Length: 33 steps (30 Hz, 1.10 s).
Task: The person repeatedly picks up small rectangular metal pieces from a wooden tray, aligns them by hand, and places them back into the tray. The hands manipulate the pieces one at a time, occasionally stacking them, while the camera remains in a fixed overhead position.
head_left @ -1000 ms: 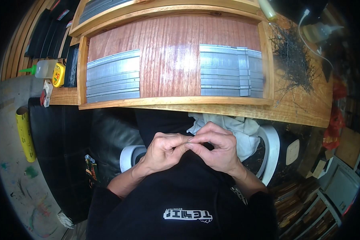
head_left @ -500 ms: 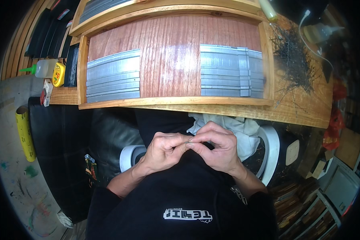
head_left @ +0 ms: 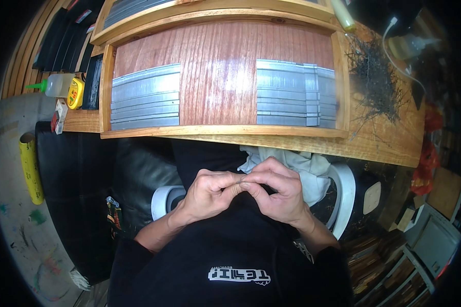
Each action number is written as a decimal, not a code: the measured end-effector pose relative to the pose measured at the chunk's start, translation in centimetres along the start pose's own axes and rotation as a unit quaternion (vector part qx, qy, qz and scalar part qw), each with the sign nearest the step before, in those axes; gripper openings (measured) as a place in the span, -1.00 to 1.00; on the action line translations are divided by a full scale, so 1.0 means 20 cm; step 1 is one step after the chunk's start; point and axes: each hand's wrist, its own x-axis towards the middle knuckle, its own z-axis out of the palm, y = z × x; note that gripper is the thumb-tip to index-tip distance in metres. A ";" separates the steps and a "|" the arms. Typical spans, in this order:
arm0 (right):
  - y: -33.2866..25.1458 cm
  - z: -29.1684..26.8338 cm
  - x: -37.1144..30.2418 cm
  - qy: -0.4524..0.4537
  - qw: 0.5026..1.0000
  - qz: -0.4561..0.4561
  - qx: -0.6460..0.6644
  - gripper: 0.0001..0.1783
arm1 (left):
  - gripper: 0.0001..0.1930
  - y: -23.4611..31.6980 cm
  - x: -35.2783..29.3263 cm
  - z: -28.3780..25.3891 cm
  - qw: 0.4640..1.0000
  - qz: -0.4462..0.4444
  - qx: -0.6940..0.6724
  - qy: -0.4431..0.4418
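Note:
My left hand (head_left: 212, 192) and my right hand (head_left: 276, 189) meet in front of my chest, over my lap. Thumbs and forefingers are pinched together tip to tip. Whatever lies between them is too small or too hidden to name. Beyond my hands, on the table, stands a shallow wooden tray (head_left: 225, 131) with a reddish wood-grain bottom. Flat silvery metal strips are stacked in its left part (head_left: 146, 97), and more silvery strips (head_left: 281, 94) fill its right part. Neither hand touches the tray.
Thin dark wires or nails (head_left: 376, 77) lie heaped on the table (head_left: 394, 138) at right. A yellow tape measure (head_left: 76, 93) and a green-tipped bottle (head_left: 56, 85) stand at left. White cloth (head_left: 312, 171) hangs beside a white chair arm (head_left: 346, 197). A yellow tube (head_left: 32, 171) lies at far left.
My hands stay pinched together in almost the same place, with only slight finger movement. The whole view has shifted a little.

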 end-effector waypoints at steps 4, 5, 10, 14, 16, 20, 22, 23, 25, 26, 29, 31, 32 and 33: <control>0.00 0.01 0.00 0.013 1.000 -0.013 -0.002 -0.85 | -0.82 0.01 0.00 0.00 1.000 -0.001 0.000 -0.001; 0.00 0.01 0.00 0.016 1.000 -0.012 -0.004 -0.86 | -0.82 0.02 0.00 -0.01 1.000 -0.004 -0.004 -0.002; -0.04 -0.01 -0.01 0.067 0.998 0.011 -0.007 -0.83 | -0.80 0.00 0.03 0.03 0.998 0.022 -0.052 0.037; -0.30 -0.29 0.03 0.089 0.980 -0.080 -0.160 -0.81 | -0.77 0.05 0.03 0.01 0.991 0.092 0.008 0.098; -0.46 -0.48 0.04 0.201 0.912 -0.133 -0.332 -0.72 | -0.75 0.07 0.05 0.00 0.988 0.118 0.003 0.101; -0.48 -0.72 0.14 0.236 0.833 -0.103 -0.490 -0.81 | -0.79 0.10 0.16 0.02 0.980 0.183 0.040 0.063; -0.47 -0.72 0.15 0.216 0.824 -0.124 -0.509 -0.83 | -0.76 0.15 0.18 0.00 0.974 0.204 0.072 0.070; -0.47 -0.68 0.15 0.223 0.821 -0.142 -0.506 -0.84 | -0.72 0.16 0.19 0.00 0.970 0.218 0.076 0.072; -0.45 -0.58 0.13 0.219 0.836 -0.180 -0.471 -0.86 | -0.68 0.18 0.20 -0.01 0.967 0.235 0.075 0.067; -0.44 -0.56 0.14 0.213 0.853 -0.173 -0.445 -0.86 | -0.67 0.19 0.22 -0.01 0.966 0.242 0.071 0.063; -0.41 -0.50 0.14 0.166 0.920 -0.139 -0.326 -0.82 | -0.65 0.24 0.25 -0.01 0.961 0.263 0.068 0.051; -0.43 -0.41 0.14 0.082 0.961 -0.132 -0.228 -0.79 | -0.69 0.28 0.26 -0.01 0.960 0.269 0.069 0.049; -0.43 -0.37 0.16 0.038 0.975 -0.128 -0.177 -0.77 | -0.68 0.28 0.27 0.00 0.957 0.280 0.060 0.047; -0.43 -0.34 0.17 0.029 0.975 -0.139 -0.173 -0.75 | -0.68 0.28 0.28 0.00 0.952 0.295 0.065 0.047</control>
